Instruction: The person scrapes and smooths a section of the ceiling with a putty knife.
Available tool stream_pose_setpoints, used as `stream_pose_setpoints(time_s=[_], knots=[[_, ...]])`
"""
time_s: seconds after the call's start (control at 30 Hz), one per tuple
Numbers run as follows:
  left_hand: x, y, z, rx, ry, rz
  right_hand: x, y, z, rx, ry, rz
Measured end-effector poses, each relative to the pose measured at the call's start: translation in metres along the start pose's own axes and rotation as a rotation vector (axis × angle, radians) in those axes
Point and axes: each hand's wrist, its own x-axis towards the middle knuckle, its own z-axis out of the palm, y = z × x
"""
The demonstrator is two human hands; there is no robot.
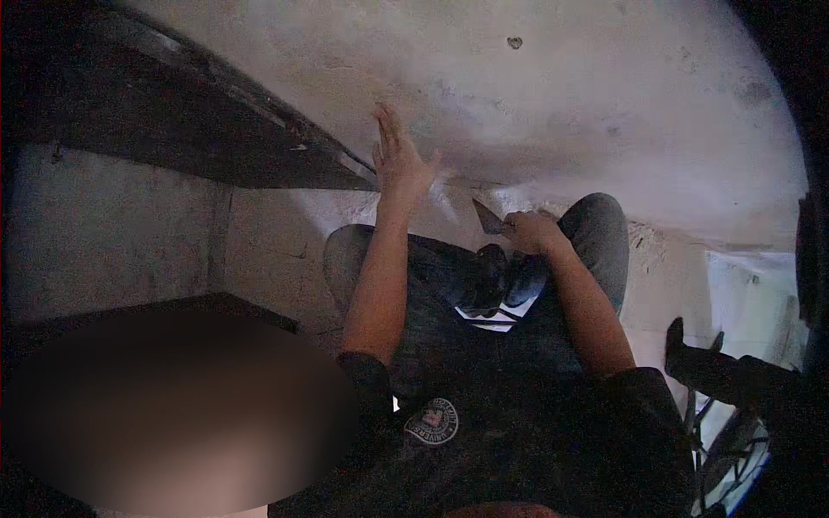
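Note:
My left hand (402, 168) is raised against the pale, patchy wall (553, 112), its fingers stretched out and the thumb apart. Nothing is held in it; whether the palm presses on the surface I cannot tell. Lower and to the right, my right hand (532, 233) is closed round the handle of a putty knife (489, 217). The tool's dark, flared blade points up and left, near the foot of the wall. Its handle is hidden in my fingers.
My bent knees (604, 233) and dark shoes (488, 281) are between my arms. A dark ledge (199, 95) runs along the upper left, above a grey side wall (112, 224). At the lower right stands a dark frame with thin legs (734, 380). A blurred patch covers the lower left.

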Motion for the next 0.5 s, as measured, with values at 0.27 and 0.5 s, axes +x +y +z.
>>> stream_pose_setpoints(time_s=[0.27,0.5], knots=[[-0.0016,0.0034,-0.0065,-0.019,0.015,0.035,0.0038,0.0043,0.0066,0.051,0.046,0.005],[-0.0015,0.0009,-0.0034,0.037,0.01,0.018,0.0076,0.0063,0.0089,0.016,0.026,-0.036]])
